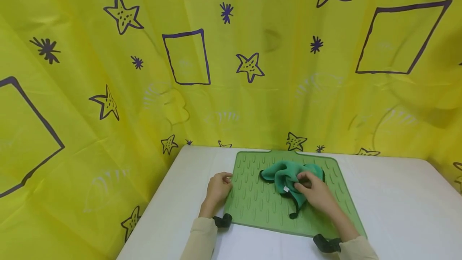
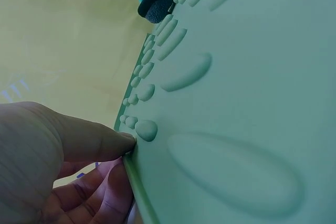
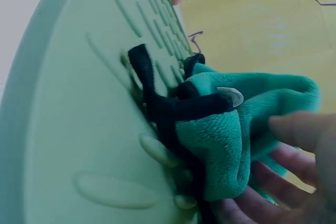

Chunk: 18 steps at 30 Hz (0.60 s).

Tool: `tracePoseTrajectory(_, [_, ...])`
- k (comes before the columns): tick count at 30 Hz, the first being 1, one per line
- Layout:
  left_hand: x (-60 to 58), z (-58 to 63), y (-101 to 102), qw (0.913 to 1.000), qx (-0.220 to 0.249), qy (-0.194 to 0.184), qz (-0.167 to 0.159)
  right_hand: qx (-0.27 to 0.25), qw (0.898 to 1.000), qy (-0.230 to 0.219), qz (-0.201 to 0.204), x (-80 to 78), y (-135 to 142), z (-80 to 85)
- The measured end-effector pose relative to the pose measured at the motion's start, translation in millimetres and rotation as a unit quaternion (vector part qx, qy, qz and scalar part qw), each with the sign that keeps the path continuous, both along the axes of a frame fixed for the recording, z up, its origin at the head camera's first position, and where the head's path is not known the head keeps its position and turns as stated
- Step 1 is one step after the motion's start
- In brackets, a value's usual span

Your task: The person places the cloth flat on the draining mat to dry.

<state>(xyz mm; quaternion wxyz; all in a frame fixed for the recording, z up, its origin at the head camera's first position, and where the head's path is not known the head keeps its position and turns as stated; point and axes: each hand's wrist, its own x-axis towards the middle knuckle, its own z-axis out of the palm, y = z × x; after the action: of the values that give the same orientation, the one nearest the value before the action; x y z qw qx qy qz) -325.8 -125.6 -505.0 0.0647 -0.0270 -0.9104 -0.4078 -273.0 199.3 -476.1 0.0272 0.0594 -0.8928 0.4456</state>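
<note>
Right hand [image 1: 317,193] grips the bunched green cloth [image 1: 283,176], thumb against fingers; cloth lies on the embossed green mat [image 1: 249,204], right of centre. Left hand [image 1: 218,187] pinches the mat's left edge. Judgement: firm left pinch should prevent slip; tuck the trailing black-trimmed corner [image 1: 294,214] for control. Beyond: yellow patterned curtain [image 1: 216,103].

Crumpled green cloth [image 1: 288,169] on a flat, ridged green mat [image 1: 249,196]

The mat lies on the flat white table [image 1: 400,196], in front of the hanging yellow curtain [image 1: 216,103]. The cloth is around the mat's middle, more to the far side. My left hand [image 1: 218,189] is at the mat's left edge; my right hand [image 1: 318,193], at the cloth's near right.
</note>
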Motion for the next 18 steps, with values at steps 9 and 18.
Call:
tracePoseTrajectory(9, [-0.8,1.7,1,0.9999,-0.001,-0.01,0.003,0.036,0.997,0.002,0.062,0.9,0,-3.7])
tracePoseTrajectory(18, [7.9,20.4,15,0.9999,-0.002,0.001,-0.012,0.031,0.997,-0.017,0.07,4.1,-4,-1.9])
